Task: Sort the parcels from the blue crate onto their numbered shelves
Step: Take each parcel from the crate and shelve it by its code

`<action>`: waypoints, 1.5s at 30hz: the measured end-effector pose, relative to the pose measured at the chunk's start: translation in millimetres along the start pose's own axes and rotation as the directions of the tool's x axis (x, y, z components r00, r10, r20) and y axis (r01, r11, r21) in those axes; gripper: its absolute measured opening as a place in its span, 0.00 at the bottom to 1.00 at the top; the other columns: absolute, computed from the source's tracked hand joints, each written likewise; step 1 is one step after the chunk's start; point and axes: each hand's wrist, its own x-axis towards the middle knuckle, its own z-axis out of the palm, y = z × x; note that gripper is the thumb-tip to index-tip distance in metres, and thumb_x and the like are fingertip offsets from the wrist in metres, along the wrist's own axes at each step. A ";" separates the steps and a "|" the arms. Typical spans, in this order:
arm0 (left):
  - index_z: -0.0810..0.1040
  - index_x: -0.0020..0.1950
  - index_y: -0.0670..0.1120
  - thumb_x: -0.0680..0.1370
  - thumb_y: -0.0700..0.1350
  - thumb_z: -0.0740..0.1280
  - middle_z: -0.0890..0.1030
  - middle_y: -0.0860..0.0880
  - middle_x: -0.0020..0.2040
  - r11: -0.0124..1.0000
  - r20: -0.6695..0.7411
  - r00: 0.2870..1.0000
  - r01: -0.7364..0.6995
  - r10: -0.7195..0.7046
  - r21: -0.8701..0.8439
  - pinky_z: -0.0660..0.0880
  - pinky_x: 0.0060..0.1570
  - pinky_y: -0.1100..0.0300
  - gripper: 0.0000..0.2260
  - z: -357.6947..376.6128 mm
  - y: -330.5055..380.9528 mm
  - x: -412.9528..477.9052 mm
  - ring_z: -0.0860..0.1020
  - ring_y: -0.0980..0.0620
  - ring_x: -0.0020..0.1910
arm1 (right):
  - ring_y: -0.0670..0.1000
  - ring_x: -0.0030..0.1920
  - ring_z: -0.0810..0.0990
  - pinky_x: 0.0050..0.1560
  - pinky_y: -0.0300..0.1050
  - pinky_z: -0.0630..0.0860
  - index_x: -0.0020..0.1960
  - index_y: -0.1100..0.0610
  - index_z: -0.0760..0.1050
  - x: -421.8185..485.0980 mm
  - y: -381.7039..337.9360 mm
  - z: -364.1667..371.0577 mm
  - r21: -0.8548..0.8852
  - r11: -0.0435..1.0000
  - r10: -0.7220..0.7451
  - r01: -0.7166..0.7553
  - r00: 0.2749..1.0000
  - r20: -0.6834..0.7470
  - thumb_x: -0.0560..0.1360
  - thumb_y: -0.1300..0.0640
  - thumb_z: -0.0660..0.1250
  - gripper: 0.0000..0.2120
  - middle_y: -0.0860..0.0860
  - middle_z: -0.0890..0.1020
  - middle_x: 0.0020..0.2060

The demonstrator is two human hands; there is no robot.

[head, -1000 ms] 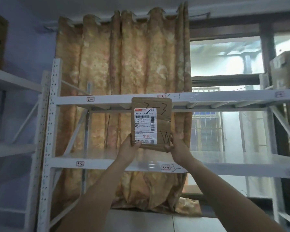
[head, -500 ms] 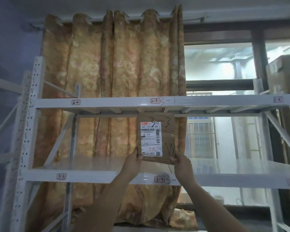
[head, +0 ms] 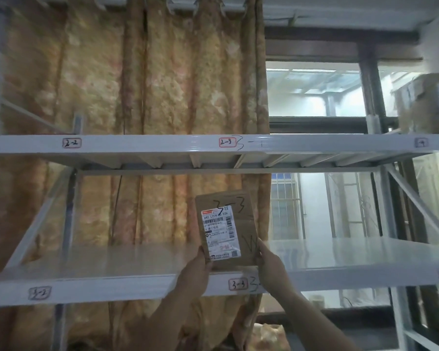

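Orange patterned curtain (head: pixel 162 84): hangs behind rack, left and centre.
Upper shelf (head: pixel 137 145), white steel: tags 2-2, 2-3.
Lower shelf (head: pixel 112 285): tags 3-2, 3-3.
Cardboard carton (head: pixel 426 102): far right, on upper shelf.
Flat brown parcel (head: pixel 243 231): marked 3-3, upright, lower edge at lower shelf, just above 3-3 tag (head: pixel 238 284).
Left hand (head: pixel 195 272), right hand (head: pixel 269 264): each grasping one bottom corner of parcel.

Behind and up-left of the left hand (head: pixel 195 272) hangs a mottled orange-gold curtain (head: pixel 162 84). Up-right of the right hand (head: pixel 270 264), a dark-framed window (head: pixel 314 92) lets in pale daylight, with a barred grille (head: pixel 285 206) lower down, nearer that hand. White metal shelving (head: pixel 137 145) crosses above both hands.
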 end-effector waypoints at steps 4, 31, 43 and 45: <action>0.57 0.74 0.51 0.82 0.45 0.55 0.74 0.49 0.68 0.998 0.003 1.000 0.000 0.000 0.059 0.71 0.61 0.56 0.20 8.6 -6.4 5.3 0.73 0.46 0.65 | 0.41 0.44 0.76 0.48 0.35 0.73 0.69 0.44 0.66 6.3 10.4 5.3 -0.085 0.996 0.015 -0.014 1.000 0.013 0.81 0.58 0.52 0.19 0.40 0.78 0.48; 0.49 0.77 0.45 0.82 0.55 0.47 0.50 0.41 0.78 0.828 0.031 0.992 0.084 -0.121 0.554 0.48 0.75 0.46 0.26 -2.2 -0.5 -1.5 0.50 0.44 0.77 | 0.54 0.75 0.62 0.76 0.57 0.54 0.76 0.56 0.55 12.7 16.0 -9.9 -0.354 0.928 0.166 -0.117 0.980 0.111 0.76 0.36 0.56 0.37 0.53 0.65 0.74; 0.44 0.78 0.47 0.80 0.61 0.45 0.47 0.48 0.79 0.721 -0.072 0.977 0.199 -0.203 0.664 0.49 0.74 0.51 0.31 -90.5 38.1 -72.7 0.48 0.48 0.77 | 0.51 0.78 0.50 0.78 0.52 0.45 0.78 0.56 0.52 -24.4 -86.0 -47.4 -0.404 0.886 -0.198 0.228 0.973 0.114 0.79 0.46 0.56 0.32 0.52 0.55 0.78; 0.45 0.78 0.48 0.80 0.61 0.46 0.48 0.47 0.79 0.708 -0.096 0.968 0.235 -0.231 0.666 0.49 0.74 0.50 0.30 -109.2 37.6 -98.6 0.50 0.46 0.77 | 0.52 0.78 0.50 0.78 0.51 0.44 0.78 0.58 0.51 -35.4 -105.2 -35.8 -0.398 0.871 -0.230 0.289 0.955 0.189 0.79 0.47 0.55 0.32 0.54 0.54 0.78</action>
